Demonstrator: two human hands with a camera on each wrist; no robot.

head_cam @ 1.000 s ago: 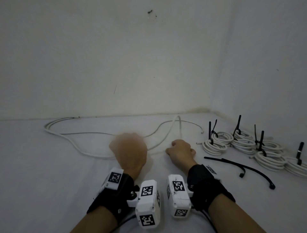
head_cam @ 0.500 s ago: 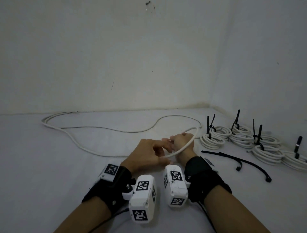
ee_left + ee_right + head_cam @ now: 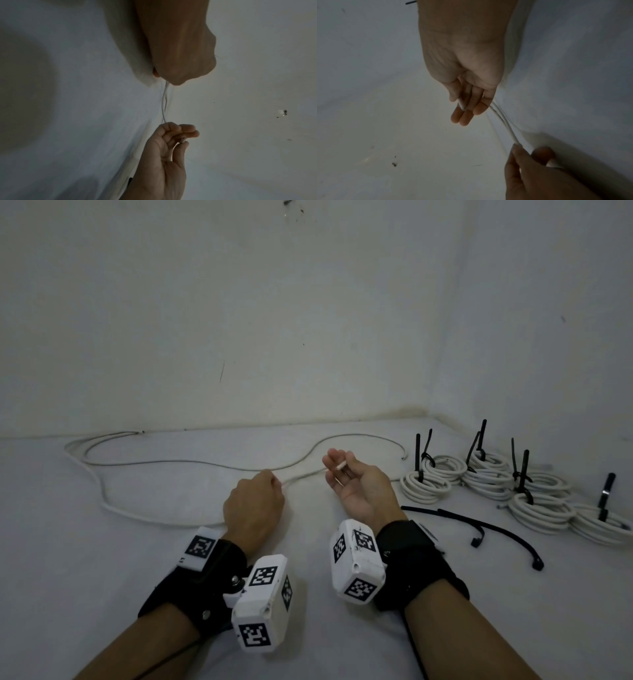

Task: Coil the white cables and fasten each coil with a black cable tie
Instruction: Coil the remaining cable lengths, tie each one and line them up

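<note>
The right hand [image 3: 356, 486], palm up with fingers half curled, pinches the free end of the loose cable [image 3: 191, 463] under its thumb, and the left hand [image 3: 255, 501] is closed around the same cable a short way along, so a short span runs between them while the rest lies in wide curves on the white floor toward the wall. To make the first loop well, I think the right hand should keep the end fixed while the left brings cable to it in equal turns, letting it twist freely. The loose ties [image 3: 479, 525] lie near the finished coils [image 3: 424, 482] on the right.
</note>
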